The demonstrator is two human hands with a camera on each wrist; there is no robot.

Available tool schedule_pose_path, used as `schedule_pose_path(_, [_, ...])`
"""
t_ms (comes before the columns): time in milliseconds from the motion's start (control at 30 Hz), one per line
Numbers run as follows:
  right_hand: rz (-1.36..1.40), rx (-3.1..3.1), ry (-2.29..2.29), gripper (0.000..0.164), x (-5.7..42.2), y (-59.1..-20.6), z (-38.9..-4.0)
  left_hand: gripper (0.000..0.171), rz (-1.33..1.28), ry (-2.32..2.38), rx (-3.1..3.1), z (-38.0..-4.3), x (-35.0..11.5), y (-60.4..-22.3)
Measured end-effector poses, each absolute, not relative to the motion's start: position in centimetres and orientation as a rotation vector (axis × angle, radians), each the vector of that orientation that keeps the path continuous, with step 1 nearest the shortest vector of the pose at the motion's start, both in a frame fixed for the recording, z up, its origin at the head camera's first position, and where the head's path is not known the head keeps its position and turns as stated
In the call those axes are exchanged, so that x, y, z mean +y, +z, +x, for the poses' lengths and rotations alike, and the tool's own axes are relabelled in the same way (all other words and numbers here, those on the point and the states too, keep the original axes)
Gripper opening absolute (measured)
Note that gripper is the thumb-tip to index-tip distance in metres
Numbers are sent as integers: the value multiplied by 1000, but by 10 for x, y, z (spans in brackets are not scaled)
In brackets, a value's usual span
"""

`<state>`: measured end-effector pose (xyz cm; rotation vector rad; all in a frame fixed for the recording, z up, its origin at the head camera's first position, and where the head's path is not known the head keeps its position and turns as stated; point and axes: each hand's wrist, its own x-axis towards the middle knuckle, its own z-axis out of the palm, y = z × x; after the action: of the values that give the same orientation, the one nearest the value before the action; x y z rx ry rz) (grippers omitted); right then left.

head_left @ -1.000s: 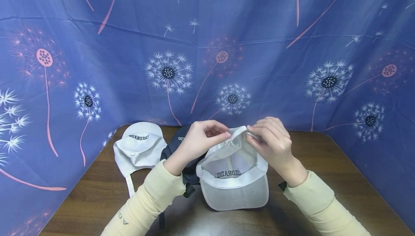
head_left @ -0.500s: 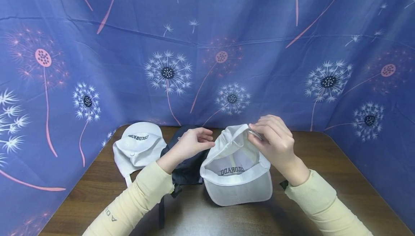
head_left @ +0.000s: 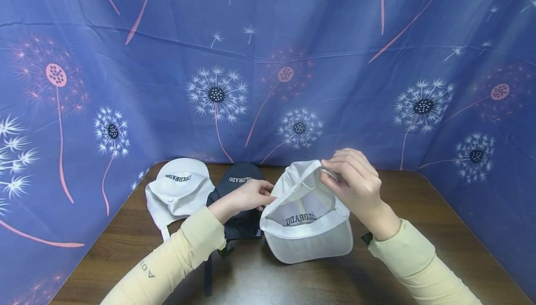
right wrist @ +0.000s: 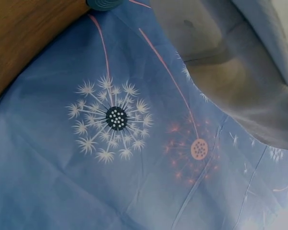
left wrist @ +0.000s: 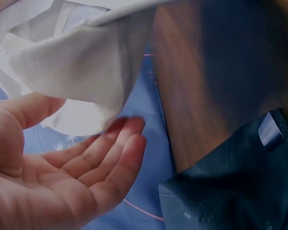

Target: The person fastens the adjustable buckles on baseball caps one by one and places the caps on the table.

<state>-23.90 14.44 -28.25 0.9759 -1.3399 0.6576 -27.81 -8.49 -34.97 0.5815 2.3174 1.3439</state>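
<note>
A white cap (head_left: 309, 247) with COLORADO lettering faces brim down, its inside turned toward me. My right hand (head_left: 355, 180) pinches its back edge near the strap, with a small metal piece by the fingertips. At the cap's left side is my left hand (head_left: 244, 197). In the left wrist view this hand (left wrist: 81, 167) has its fingers loosely extended beneath the cap's fabric (left wrist: 72, 62), the thumb right at the cloth. The right wrist view shows the cap's side (right wrist: 216, 67), most of the right hand lying outside that picture.
A black cap (head_left: 244, 227) lies left of the held one, partly behind the left hand, its strap hanging toward me. Farther left sits another white cap (head_left: 180, 195). All are over a brown wooden table (head_left: 402, 202) backed by a blue dandelion-print cloth (head_left: 343, 95).
My left hand has let go of the cap's back edge, moved left, then come down to its left side. The cap has shifted slightly right while my right hand keeps its pinch.
</note>
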Motion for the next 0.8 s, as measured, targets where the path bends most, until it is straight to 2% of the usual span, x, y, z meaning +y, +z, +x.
schedule_pose_path(467, [1002,-1285,695,16,143,-268,-227,20,549,1472,2190,-286,-86,-354])
schedule_pose_path(800, [997,-1178,748,22,139,-259,-215,20,486,1560,2337,-290,-90,-333])
